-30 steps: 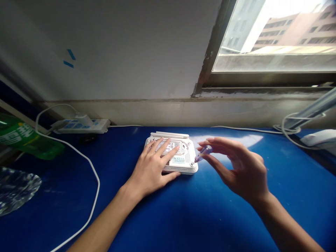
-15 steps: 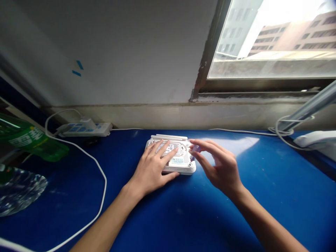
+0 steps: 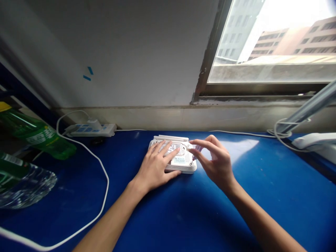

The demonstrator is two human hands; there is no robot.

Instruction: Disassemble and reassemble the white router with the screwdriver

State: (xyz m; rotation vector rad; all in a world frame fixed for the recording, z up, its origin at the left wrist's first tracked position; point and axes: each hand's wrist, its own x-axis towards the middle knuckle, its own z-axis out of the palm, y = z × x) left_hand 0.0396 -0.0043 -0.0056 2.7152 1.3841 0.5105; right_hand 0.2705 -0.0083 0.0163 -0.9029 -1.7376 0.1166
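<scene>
A white router (image 3: 187, 168) lies underside up on the blue tabletop, with its antennas folded along the far edge. My left hand (image 3: 154, 164) rests flat on its left part with fingers spread, covering some of the labels and vents. At the router's right side, my right hand (image 3: 216, 159) pinches a small screwdriver (image 3: 198, 149) with a translucent purple handle between thumb and fingertips. The screwdriver stands slightly tilted, its lower end at the round corner hole nearest me on the right. Its exact contact is too small to make out.
On the left lie a green bottle (image 3: 49, 140) and a clear bottle (image 3: 31, 189). A white cable (image 3: 106, 189) curves across the table from a power strip (image 3: 107, 130). At the right, a grey metal pole (image 3: 309, 105) rises beside a white base (image 3: 316, 141).
The view has shifted slightly, bringing the bottles further into sight. My right hand has turned a little with its pinch on the screwdriver. My left hand stays on the router.
</scene>
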